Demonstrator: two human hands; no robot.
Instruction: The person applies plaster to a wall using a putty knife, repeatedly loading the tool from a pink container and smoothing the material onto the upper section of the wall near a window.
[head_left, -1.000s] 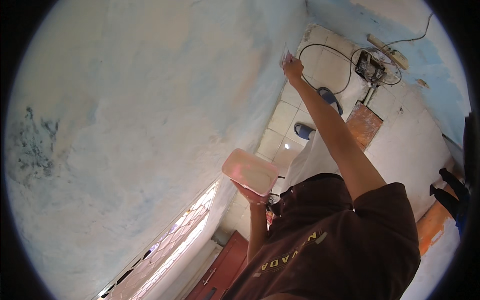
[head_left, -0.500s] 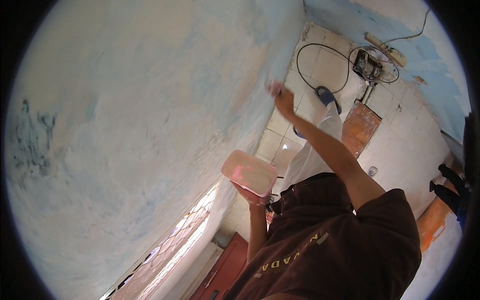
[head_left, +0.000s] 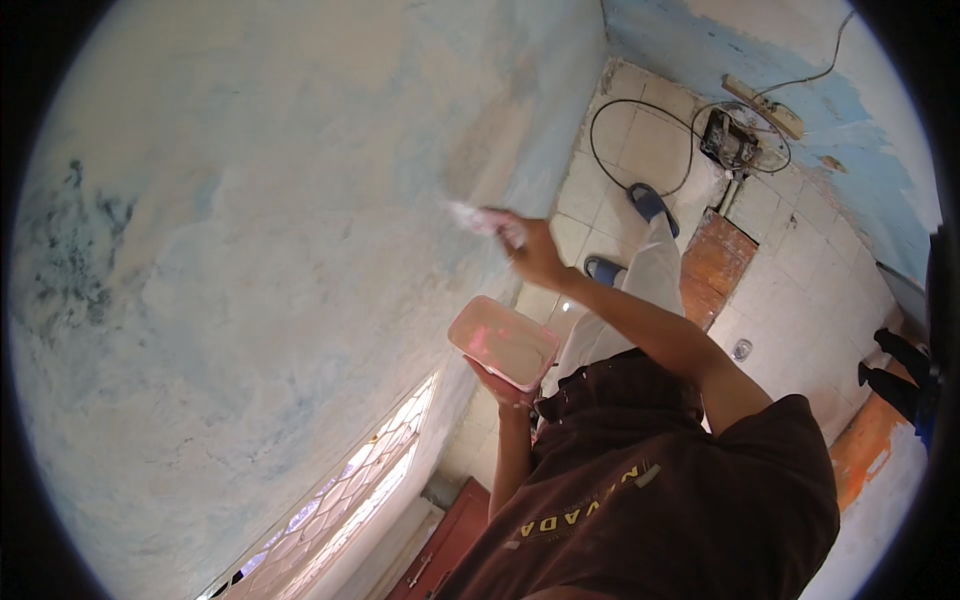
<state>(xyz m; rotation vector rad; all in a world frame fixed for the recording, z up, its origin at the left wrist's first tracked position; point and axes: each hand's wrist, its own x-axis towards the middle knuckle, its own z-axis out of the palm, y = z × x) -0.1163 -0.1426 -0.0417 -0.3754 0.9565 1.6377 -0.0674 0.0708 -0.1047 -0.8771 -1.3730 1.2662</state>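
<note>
A rectangular plastic tub [head_left: 503,342] with a pale cream mass and pink smears inside is held from below by my left hand [head_left: 500,385]. My right hand [head_left: 535,255] grips a small pink-and-white wad [head_left: 487,218], smeared by motion; its exact kind cannot be made out. The wad is at the blotchy pale-blue and cream wall [head_left: 300,210], beside a brownish patch; whether it touches the surface is unclear. The fingers under the tub are partly hidden.
On the tiled floor [head_left: 655,140] lie a looped black cable [head_left: 592,130], a dirty box-like device [head_left: 728,140] and a brown board [head_left: 718,262]. A grilled window [head_left: 340,500] opens at lower left, near a red door [head_left: 440,540]. At right, dark-clothed limbs [head_left: 900,380] show.
My right hand has swept left and somewhat down along the wall with the wad. The tub in my left hand has barely moved. More of one sandal shows.
</note>
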